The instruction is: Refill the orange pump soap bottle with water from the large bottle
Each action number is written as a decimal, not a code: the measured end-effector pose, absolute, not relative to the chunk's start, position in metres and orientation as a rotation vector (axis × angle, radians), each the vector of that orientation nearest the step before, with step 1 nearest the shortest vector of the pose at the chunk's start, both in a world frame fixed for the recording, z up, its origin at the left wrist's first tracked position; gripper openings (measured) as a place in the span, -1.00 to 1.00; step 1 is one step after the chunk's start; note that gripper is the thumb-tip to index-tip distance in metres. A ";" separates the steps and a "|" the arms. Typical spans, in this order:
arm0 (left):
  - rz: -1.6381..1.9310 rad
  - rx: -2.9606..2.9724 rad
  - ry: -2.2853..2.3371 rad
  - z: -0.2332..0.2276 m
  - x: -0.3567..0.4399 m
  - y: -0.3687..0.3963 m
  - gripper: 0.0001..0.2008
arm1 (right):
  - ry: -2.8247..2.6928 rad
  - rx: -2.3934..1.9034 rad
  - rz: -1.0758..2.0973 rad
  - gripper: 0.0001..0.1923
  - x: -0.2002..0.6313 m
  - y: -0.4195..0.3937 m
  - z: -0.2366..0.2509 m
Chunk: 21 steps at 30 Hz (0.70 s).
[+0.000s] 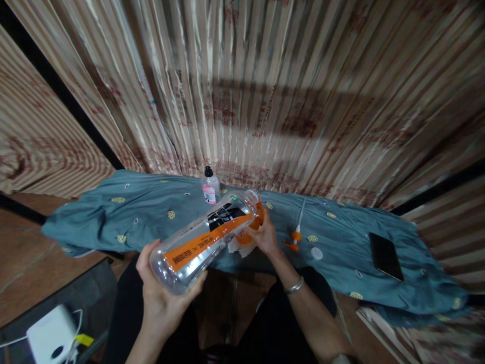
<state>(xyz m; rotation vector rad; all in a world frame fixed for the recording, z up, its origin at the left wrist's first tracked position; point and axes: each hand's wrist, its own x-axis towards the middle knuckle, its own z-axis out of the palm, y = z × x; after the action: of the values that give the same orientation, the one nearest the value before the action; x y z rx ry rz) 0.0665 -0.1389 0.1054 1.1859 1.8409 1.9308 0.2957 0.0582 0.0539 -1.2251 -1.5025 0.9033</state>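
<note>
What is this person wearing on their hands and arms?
Both forearms are bare, with no sleeves or gloves in view. The right hand has a silver metal bangle around its wrist. The left hand and its wrist show no ring, watch or band. Dark clothing covers the lap below.

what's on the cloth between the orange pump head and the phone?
Only a small white round disc on the teal cloth, close by the orange pump head; the rest toward the black phone is bare cloth. Head view.

Striped curtain [265, 91], teal cloth [144, 212], seemingly brown floor [22, 253]
</note>
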 end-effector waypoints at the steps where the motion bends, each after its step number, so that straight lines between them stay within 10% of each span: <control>1: 1.931 1.207 1.846 0.103 0.063 -0.138 0.12 | -1.496 -1.220 0.910 -0.06 0.296 0.059 0.053; 21: 1.945 1.233 1.850 0.103 0.066 -0.135 0.11 | -1.495 -1.347 0.923 -0.10 0.296 0.060 0.052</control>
<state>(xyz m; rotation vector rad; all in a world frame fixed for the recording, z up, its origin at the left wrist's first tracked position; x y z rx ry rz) 0.0656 -0.1354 0.1031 1.2333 1.8496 1.9448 0.2963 0.0601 0.0519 -1.3470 -1.4948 0.9226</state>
